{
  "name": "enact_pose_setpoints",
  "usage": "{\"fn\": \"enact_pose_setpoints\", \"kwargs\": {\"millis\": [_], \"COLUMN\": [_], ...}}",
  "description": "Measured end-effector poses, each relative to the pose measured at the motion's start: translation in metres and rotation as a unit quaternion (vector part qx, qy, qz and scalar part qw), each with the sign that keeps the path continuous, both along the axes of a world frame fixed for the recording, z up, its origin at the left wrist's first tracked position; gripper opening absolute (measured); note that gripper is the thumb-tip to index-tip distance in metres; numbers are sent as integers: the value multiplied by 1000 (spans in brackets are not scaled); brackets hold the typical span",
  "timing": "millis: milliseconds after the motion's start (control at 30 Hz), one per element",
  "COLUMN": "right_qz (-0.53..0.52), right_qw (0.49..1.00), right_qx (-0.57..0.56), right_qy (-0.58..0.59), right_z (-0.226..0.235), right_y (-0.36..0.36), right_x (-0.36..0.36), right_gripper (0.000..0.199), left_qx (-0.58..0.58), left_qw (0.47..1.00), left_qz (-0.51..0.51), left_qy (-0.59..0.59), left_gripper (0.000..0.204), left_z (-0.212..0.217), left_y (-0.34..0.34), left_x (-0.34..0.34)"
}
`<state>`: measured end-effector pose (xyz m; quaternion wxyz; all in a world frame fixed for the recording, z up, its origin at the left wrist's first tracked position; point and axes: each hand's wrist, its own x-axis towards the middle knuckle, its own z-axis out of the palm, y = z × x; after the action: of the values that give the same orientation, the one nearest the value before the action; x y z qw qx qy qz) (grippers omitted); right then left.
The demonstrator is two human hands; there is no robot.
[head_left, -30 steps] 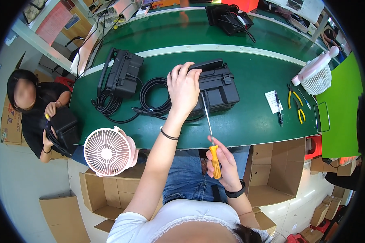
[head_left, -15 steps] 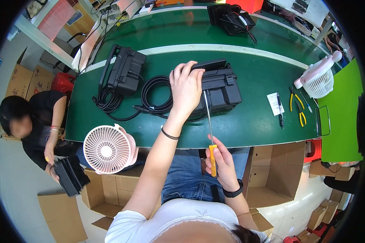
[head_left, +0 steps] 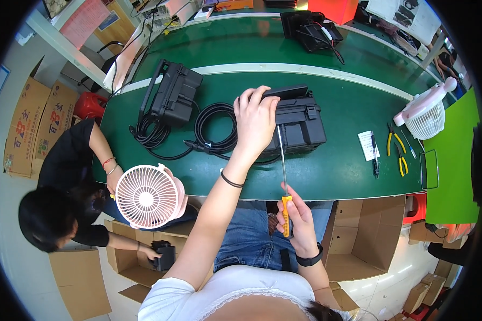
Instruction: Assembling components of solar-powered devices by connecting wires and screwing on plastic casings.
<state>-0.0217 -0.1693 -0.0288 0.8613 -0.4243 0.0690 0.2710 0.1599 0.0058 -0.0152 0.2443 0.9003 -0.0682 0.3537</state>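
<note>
A black plastic case [head_left: 305, 124] with latches lies on the green table in front of me. My left hand [head_left: 256, 117] is bent over its left side, fingers curled at the raised black handle; the palm side is hidden. In my right hand [head_left: 297, 216], at the table's near edge, is a screwdriver [head_left: 286, 208] with a yellow handle. Its long metal shaft points away from me, and the tip meets the near side of the case beside a short black cable fitting. A coil of black corrugated cable [head_left: 201, 125] lies left of my left hand.
A second black case [head_left: 175, 93] with cable stands at left. A pink fan [head_left: 149, 197] is near the left edge, another fan [head_left: 423, 115] at right. Yellow-handled pliers [head_left: 401, 160], a pen [head_left: 375, 160] and paper lie right. A co-worker [head_left: 64, 203] bends over a cardboard box [head_left: 126, 257].
My hands keep their hold on the case and screwdriver. The co-worker has leaned down and lowered a black case into the cardboard box. The whole view has shifted slightly.
</note>
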Motion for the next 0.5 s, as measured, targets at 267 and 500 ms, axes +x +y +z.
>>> {"fn": "enact_pose_setpoints", "kwargs": {"millis": [267,500], "right_qz": [6,28], "right_qw": [995,966], "right_qx": [95,236], "right_qy": [27,103], "right_z": [-7,-14], "right_y": [2,0], "right_x": [0,6], "right_gripper": [53,49], "left_qx": [2,0], "left_qw": [1000,1000], "left_qz": [11,7], "left_qy": [12,8], "left_gripper": [21,21], "left_z": [2,4], "left_y": [-1,-1], "left_x": [-1,-1]}}
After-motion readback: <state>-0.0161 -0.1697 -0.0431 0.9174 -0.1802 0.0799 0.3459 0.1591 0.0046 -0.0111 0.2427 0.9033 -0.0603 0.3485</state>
